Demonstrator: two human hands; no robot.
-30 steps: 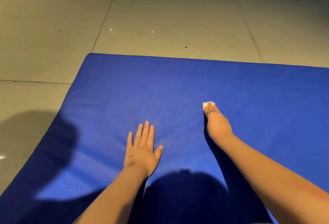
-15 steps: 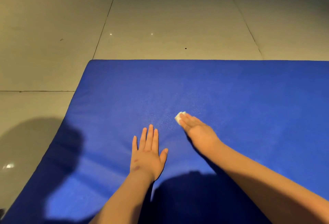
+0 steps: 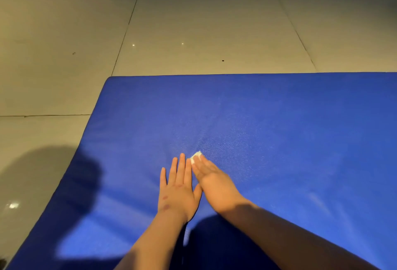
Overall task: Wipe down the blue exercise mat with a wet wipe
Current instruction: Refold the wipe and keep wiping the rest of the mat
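Observation:
The blue exercise mat (image 3: 279, 130) lies flat on the floor and fills the lower right of the head view. My left hand (image 3: 178, 190) rests palm down on it with straight fingers. My right hand (image 3: 214, 181) lies beside it, its fingertips almost touching the left fingers. It presses a small folded white wet wipe (image 3: 196, 155) onto the mat with straight fingers. Only the tip of the wipe shows beyond the fingertips.
Glossy beige floor tiles (image 3: 193, 33) with dark grout lines surround the mat at the far side and left. The mat's far edge (image 3: 236, 74) runs across the view; its left edge (image 3: 71, 173) slants down. My shadow falls on the floor and mat at lower left.
My right hand has slid the wipe leftward across the mat, from well right of the left hand to right beside its fingertips. The left hand has stayed planted.

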